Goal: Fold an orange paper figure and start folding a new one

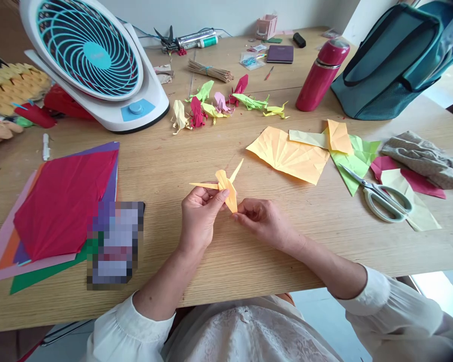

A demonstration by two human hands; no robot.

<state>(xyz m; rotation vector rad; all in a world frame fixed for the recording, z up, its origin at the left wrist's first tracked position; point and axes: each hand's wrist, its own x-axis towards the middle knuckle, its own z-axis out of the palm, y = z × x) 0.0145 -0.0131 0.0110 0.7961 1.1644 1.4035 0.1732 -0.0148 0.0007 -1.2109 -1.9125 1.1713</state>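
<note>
A folded orange origami piece (231,195) with thin pointed arms is held above the table near its middle. My left hand (200,213) is closed on it, the thumb lying along its front and the fingers behind, partly hidden. One narrow point sticks out left past the fingers and another rises up to the right. With thumb and forefinger, my right hand (264,218) pinches the lower tip of the same piece. Beyond the hands lies a creased orange paper sheet (287,153) on the table.
Stacked coloured paper (60,206) and a blurred phone (115,246) lie left. A fan (98,60) stands behind them. Several folded paper figures (221,103) sit further back. On the right are scissors (385,198), paper scraps, a grey cloth (426,156), a red flask (320,75) and a teal bag (392,65).
</note>
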